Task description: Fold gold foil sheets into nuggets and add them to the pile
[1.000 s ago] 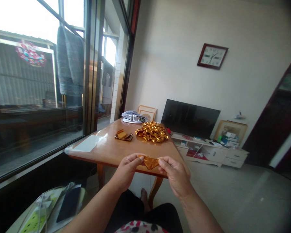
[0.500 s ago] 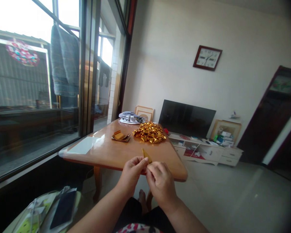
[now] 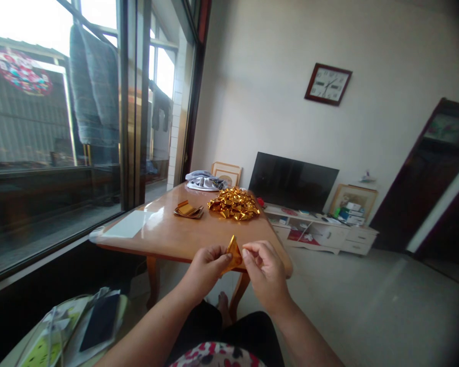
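A folded piece of gold foil paper (image 3: 234, 252), pointed at the top, is held above the near edge of the table (image 3: 164, 239). My left hand (image 3: 210, 262) pinches its left side between thumb and fingers. At the right edge of the foil, the thumb and forefinger of my right hand (image 3: 265, 265) are pinched together on its corner. Beyond my hands lies a heap of folded gold foil pieces (image 3: 234, 205). Left of the heap is a small stack of flat gold paper sheets (image 3: 188, 209).
Folded cloth (image 3: 204, 181) lies at the table's far end. A white sheet (image 3: 128, 225) is at its left. A stool (image 3: 124, 308) with a dark phone-like slab (image 3: 100, 321) stands lower left. A television (image 3: 294, 181) on a low white cabinet (image 3: 331, 237) is beyond the table.
My right hand has moved right, away from my left hand. The foil piece has turned and spread, showing a broader face. The view has shifted slightly.
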`<state>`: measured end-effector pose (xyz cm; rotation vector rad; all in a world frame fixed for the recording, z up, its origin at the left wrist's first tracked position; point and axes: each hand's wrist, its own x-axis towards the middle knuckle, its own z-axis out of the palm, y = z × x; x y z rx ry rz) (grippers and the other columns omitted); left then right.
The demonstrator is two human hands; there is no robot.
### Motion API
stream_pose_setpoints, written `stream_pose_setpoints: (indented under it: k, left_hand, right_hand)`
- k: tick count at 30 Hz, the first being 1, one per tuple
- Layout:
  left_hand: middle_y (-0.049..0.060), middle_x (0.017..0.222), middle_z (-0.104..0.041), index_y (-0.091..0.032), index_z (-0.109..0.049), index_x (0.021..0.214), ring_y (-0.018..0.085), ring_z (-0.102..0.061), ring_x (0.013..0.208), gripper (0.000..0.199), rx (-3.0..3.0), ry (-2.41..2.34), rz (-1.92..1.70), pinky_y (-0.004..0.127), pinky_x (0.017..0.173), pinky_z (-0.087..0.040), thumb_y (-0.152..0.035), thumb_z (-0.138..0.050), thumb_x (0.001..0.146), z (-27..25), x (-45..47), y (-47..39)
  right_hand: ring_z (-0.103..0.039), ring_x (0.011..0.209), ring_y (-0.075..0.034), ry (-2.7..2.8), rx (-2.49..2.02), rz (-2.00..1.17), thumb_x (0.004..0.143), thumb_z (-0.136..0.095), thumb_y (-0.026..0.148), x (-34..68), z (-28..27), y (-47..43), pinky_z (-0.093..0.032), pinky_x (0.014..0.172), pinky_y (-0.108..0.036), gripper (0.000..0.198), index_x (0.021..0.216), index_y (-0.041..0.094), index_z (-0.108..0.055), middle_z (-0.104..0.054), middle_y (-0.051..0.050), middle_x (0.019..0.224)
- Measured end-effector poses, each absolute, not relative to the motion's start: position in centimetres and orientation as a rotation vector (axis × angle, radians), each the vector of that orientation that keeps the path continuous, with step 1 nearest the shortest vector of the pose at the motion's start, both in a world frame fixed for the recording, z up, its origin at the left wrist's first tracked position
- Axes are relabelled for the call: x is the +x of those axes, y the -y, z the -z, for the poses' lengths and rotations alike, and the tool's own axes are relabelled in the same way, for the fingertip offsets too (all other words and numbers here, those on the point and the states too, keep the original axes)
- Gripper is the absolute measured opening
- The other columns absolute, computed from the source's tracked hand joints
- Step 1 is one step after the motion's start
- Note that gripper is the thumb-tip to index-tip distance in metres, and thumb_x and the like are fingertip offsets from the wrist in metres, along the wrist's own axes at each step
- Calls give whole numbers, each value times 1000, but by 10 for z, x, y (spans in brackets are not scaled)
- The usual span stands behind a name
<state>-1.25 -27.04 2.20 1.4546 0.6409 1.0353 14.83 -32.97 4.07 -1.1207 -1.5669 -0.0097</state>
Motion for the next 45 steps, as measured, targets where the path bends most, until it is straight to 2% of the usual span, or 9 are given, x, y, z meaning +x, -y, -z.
stream_pose_setpoints:
  k: [9,15,22,30,35,39,45]
  left_hand:
    - [2,73,-59,-12,-67,84,11,-47,64,24,1739,-629,-1017,22,59,-35,-36,-62,87,-25,-14,274]
    - [-2,71,-56,-18,-64,109,11,-46,62,24,1799,-640,-1160,21,57,-35,-32,-60,89,-22,-12,280]
    - [0,75,-60,-20,-68,113,13,-52,67,28,1806,-620,-1223,22,63,-40,-31,-59,89,-27,-10,287]
    - [1,74,-64,-22,-70,120,15,-55,68,34,1905,-676,-1250,23,66,-41,-33,-57,91,-32,-10,291]
    - [5,89,-70,-22,-72,117,19,-61,80,31,1884,-630,-1270,25,73,-44,-32,-57,92,-34,-8,292]
    - [8,91,-68,-21,-74,110,21,-61,88,26,1984,-649,-1346,28,79,-45,-29,-56,92,-34,-8,288]
    - [5,85,-63,-20,-70,109,18,-58,82,23,1982,-724,-1439,26,74,-44,-26,-59,90,-28,-4,287]
  right_hand:
    - [-54,68,-16,1368,-1121,-626,85,-67,45,154,-32,319,-45,62,-27,26,89,19,-65,-62,-2,76]
    - [-45,62,-10,1257,-1010,-856,80,-74,45,152,-38,323,-37,58,-23,32,84,17,-62,-54,3,69]
    - [-54,68,-14,1226,-1007,-850,78,-75,50,150,-40,324,-44,64,-26,37,88,16,-66,-63,-1,76]
    - [-55,69,-13,1253,-1021,-741,83,-71,45,153,-37,325,-44,65,-25,29,87,17,-68,-64,0,76]
    - [-58,72,-15,1256,-1028,-721,83,-71,45,153,-37,327,-46,67,-26,27,87,18,-69,-67,-1,80]
    - [-59,71,-15,1244,-1035,-734,83,-72,46,152,-36,327,-47,68,-27,29,88,18,-68,-68,-1,81]
    - [-59,74,-16,1253,-1048,-727,83,-71,47,152,-35,326,-47,68,-27,30,88,18,-67,-68,-2,83]
